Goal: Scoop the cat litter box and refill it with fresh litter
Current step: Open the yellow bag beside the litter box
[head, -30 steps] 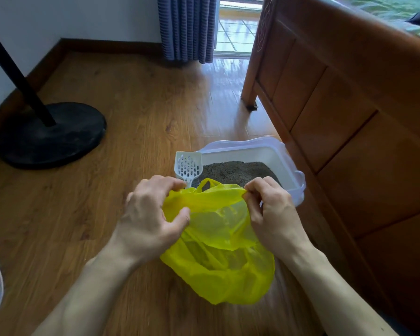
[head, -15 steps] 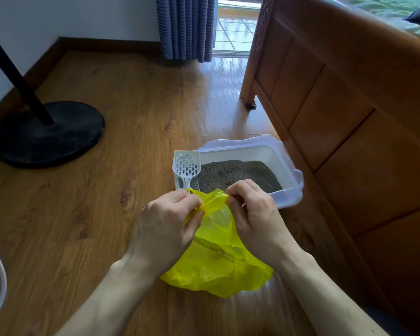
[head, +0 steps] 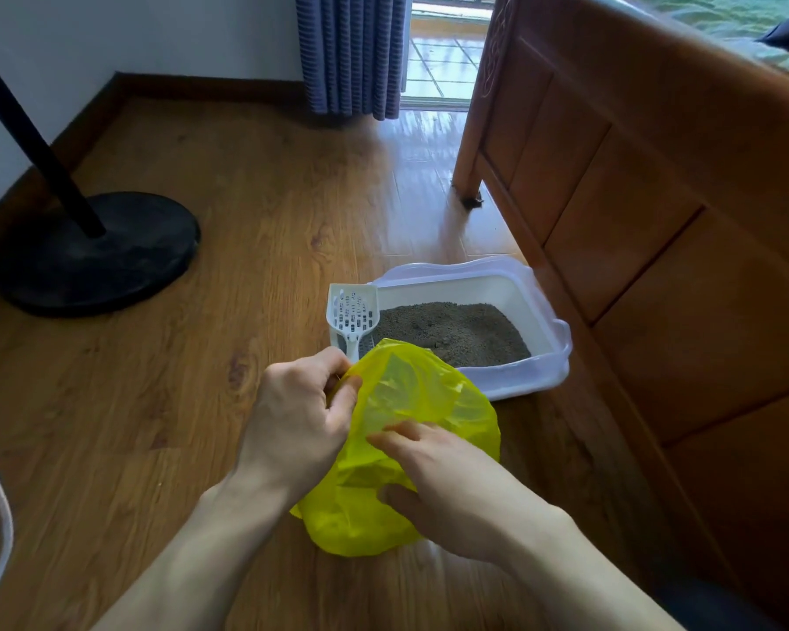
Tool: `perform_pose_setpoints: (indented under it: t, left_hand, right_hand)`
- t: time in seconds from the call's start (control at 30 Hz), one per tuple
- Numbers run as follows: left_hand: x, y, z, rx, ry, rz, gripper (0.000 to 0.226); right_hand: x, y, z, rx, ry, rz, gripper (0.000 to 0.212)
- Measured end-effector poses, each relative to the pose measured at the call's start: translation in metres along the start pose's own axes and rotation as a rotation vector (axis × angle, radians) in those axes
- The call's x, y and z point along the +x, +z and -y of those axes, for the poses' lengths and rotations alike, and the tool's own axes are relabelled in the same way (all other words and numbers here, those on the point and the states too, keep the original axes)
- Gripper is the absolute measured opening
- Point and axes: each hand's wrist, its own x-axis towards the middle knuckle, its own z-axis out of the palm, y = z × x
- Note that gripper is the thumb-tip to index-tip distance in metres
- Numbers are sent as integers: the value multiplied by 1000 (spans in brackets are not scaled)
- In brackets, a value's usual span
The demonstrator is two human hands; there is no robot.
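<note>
While bagged, scoop [head: 354, 312] handle seemingly toward person.

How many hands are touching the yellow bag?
2. The left hand pinches the yellow bag at its upper left edge. The right hand is on the bag's lower right side.

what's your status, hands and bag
Left hand pinches the yellow bag at its rim; right hand reaches into its mouth. Scoop untouched in the litter box. Nothing in the way.
</note>
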Motion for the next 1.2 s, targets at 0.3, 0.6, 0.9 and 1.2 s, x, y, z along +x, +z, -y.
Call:
perform_pose_setpoints:
  t: [0.3,0.6,0.9,1.2]
  left_hand:
    - [-1,-7,-2,-84,-102,54,19]
    - [4,-19,2,-45,-175,-30,23]
    - [5,-23,-5,-119,-147,7,21]
    - [2,-35,-7,-427,-254,249,24]
  right_hand:
    - [13,-2,-21,43,233,35,73]
    - [-1,-19,-10,218,-19,-263,38]
    - [1,-21,-22,195,229,-646,62]
    - [11,-13,-39,208,230,-743,18]
